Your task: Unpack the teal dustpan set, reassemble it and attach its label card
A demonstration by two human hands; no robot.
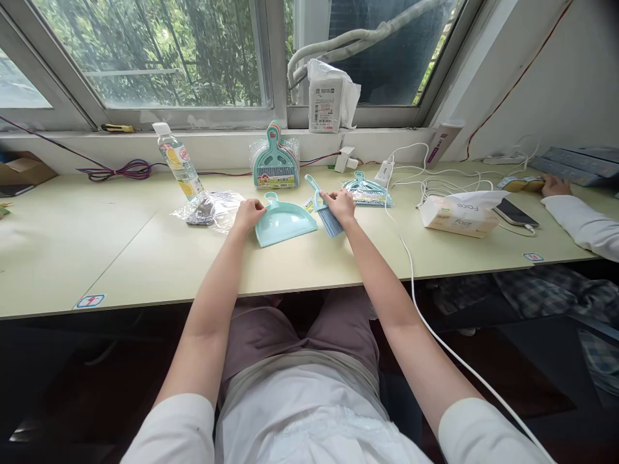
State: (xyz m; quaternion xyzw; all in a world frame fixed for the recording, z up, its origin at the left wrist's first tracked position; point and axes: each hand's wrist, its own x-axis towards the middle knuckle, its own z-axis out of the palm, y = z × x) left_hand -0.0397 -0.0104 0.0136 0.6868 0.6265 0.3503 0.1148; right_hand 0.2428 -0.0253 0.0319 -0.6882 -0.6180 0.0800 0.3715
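Note:
A light teal dustpan lies on the table in front of me, its short handle pointing away. My left hand is closed at the dustpan's upper left edge, fingertips on the rim. To the right, a small matching hand brush with grey-blue bristles slants across the table. The fingers of my right hand are wrapped round the brush where the handle meets the head. Behind that hand lies another teal brush-and-dustpan set. Stacked sets in plastic wrap lean upright against the wall.
Left of the dustpan are crumpled clear plastic packaging and a tilted drink bottle. A white cable runs over the table edge on the right, near a tissue pack and a phone. Another person's hand rests at far right.

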